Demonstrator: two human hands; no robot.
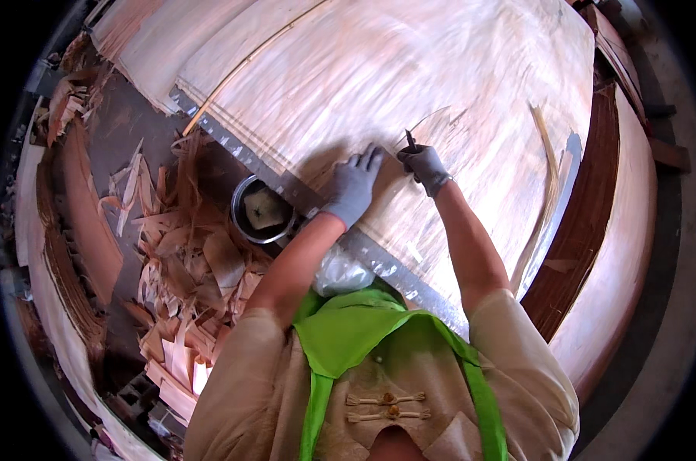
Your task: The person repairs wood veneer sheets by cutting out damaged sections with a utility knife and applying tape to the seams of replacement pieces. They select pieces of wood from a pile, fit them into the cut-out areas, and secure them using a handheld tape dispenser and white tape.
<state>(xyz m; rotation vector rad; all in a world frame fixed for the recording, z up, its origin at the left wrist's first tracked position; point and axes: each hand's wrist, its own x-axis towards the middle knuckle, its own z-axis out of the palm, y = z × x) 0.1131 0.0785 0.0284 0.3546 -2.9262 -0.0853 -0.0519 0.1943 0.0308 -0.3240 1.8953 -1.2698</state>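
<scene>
**A:** ok so what's actually going on here, starting closest to the body?

**B:** Nearest thing at 6 o'clock is the person's own chest, with a bright green apron strap (340, 338) over a beige top. Just past it a crumpled clear plastic bag (340, 270) sits against the near edge of the desk (594, 253).

**A:** And the hands?

**B:** Both in grey gloves, close but not touching. The left hand (353, 187) is spread flat, fingers open, pressing on the veneer sheet (409, 77) right where it meets the long metal straightedge (302, 188). I'd guess that's to pin the thin sheet so it can't shift or curl. The right hand (425, 165) is closed around a small dark-bladed knife (410, 140), tip pointing toward 12 o'clock, down on the sheet just beside the left fingertips.

**A:** So the veneer is where exactly?

**B:** Dead centre and spreading out to 12 and 2 o'clock, pale with a pinkish grain, lying over the desk. The straightedge runs diagonally from 10 to 5 o'clock along its near edge.

**A:** Other stuff?

**B:** A round metal bowl (262, 209) at 9 o'clock, just beside the ruler, probably parked within easy reach. Farther out at 8 o'clock, a heap of veneer offcuts (194, 269).
</scene>
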